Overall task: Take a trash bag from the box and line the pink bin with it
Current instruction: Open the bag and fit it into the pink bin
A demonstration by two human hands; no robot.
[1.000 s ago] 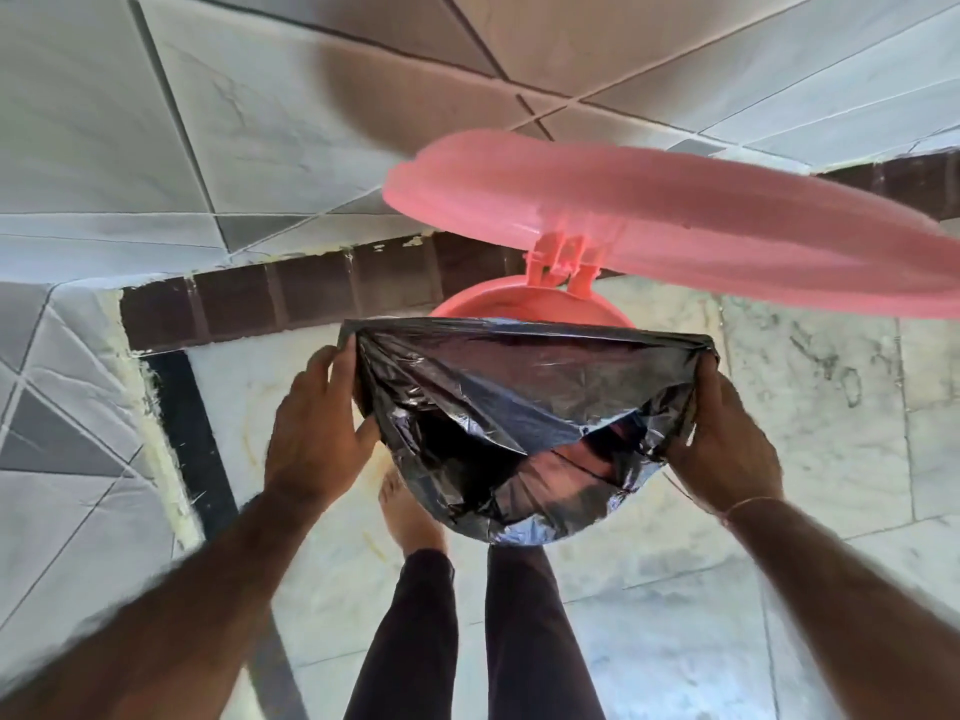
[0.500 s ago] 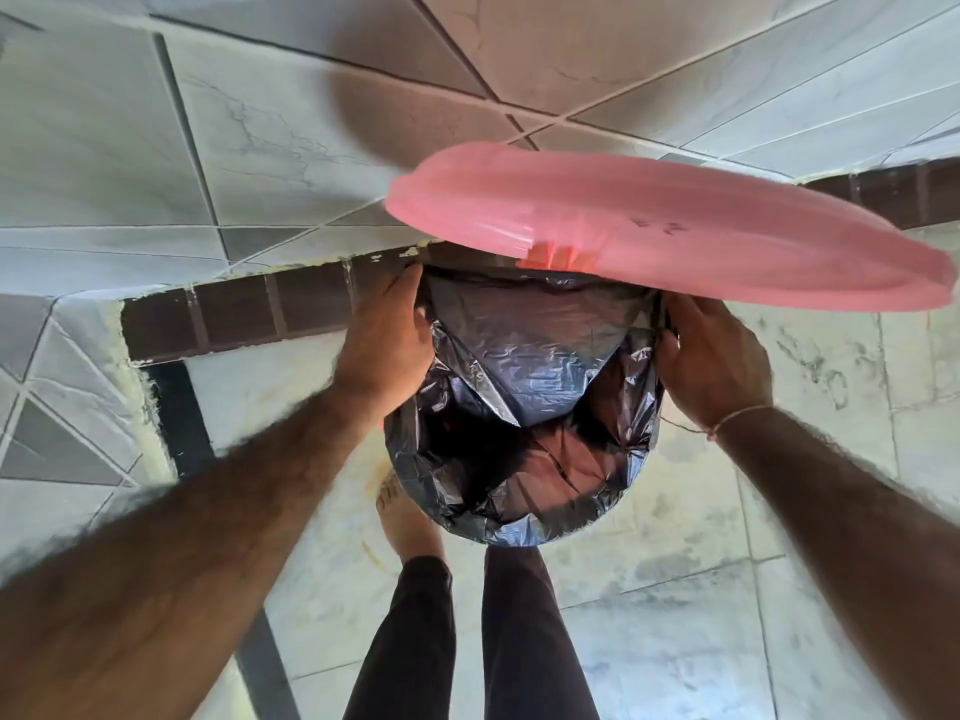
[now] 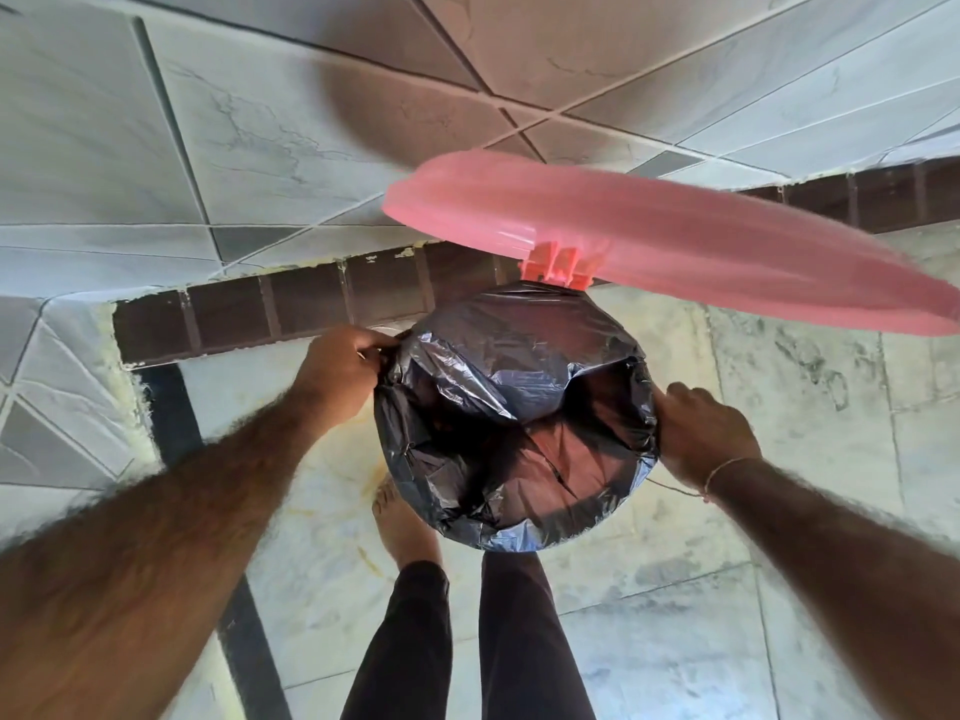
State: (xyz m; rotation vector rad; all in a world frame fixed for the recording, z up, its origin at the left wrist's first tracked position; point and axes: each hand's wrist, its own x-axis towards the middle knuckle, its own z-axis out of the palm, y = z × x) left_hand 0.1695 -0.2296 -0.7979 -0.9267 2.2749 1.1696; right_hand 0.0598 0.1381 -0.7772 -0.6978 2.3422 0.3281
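A black trash bag (image 3: 498, 376) is stretched over the whole mouth of the pink bin, hiding its rim; pink shows through the thin plastic inside (image 3: 576, 454). The bin's pink lid (image 3: 675, 241) stands raised on its hinge (image 3: 558, 265) at the far side. My left hand (image 3: 337, 374) pinches the bag's edge at the bin's left side. My right hand (image 3: 698, 433) grips the bag's edge on the right side, fingers curled over it. The box of bags is not in view.
The bin stands on a marble floor close to a tiled wall (image 3: 260, 122) with a dark brown skirting strip (image 3: 270, 314). My legs in dark trousers (image 3: 467, 641) and a bare foot (image 3: 402, 522) are just in front of the bin.
Both hands have come from the far side of the rim to its left and right sides, pulling the bag's edge down around the rim. The bag now covers the full opening.
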